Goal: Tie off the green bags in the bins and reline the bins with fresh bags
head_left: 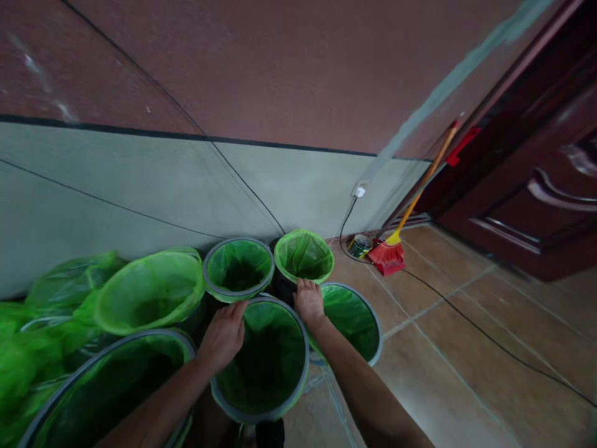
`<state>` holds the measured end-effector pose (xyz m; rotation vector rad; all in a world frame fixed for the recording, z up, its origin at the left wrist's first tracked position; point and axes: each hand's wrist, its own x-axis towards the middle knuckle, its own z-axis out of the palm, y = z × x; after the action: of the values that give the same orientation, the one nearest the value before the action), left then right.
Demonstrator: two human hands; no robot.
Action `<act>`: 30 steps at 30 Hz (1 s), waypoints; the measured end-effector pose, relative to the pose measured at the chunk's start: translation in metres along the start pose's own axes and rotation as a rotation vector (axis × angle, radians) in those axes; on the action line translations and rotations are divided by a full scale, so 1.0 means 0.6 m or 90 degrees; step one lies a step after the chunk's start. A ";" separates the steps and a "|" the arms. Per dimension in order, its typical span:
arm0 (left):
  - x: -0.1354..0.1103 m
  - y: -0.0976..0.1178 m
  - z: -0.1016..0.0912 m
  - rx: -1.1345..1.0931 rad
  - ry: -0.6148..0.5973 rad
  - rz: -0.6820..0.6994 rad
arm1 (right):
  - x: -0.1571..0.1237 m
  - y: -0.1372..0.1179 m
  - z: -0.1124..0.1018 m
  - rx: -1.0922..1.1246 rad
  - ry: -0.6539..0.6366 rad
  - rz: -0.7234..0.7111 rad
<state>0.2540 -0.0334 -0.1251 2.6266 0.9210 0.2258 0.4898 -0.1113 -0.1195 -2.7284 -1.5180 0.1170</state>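
while left hand [222, 336], right hand [308, 303] touch bin rim [306, 354], fingers [234, 318] unclenched, green liner [265, 367] inside

No readable text, label, brand or number in view. Green bin liners [239, 267] show no legible print. Small round tin [359, 246] on floor at 3 o'clock: top marking too blurred to read. Red tag [461, 146] at 2 o'clock: nothing legible.
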 end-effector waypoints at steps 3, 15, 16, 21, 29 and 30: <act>0.062 -0.057 -0.014 0.084 -0.025 -0.037 | 0.073 -0.012 0.027 -0.040 -0.033 0.007; 0.107 -0.120 0.003 0.140 -0.108 -0.027 | 0.132 0.015 0.051 -0.120 -0.137 -0.005; 0.106 -0.119 0.004 0.138 -0.100 -0.030 | 0.132 0.014 0.049 -0.123 -0.128 -0.002; 0.069 -0.118 -0.009 0.106 -0.022 -0.050 | 0.103 -0.008 0.034 -0.066 0.043 0.009; -0.052 -0.213 -0.089 0.166 0.007 -0.207 | -0.137 -0.104 0.088 0.263 0.108 -0.282; -0.061 -0.229 -0.094 0.168 -0.015 -0.232 | -0.152 -0.118 0.095 0.268 0.094 -0.291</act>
<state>0.1320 0.0589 -0.1251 2.6164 1.4853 -0.0202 0.3775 -0.1528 -0.1673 -1.9809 -1.7839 0.1947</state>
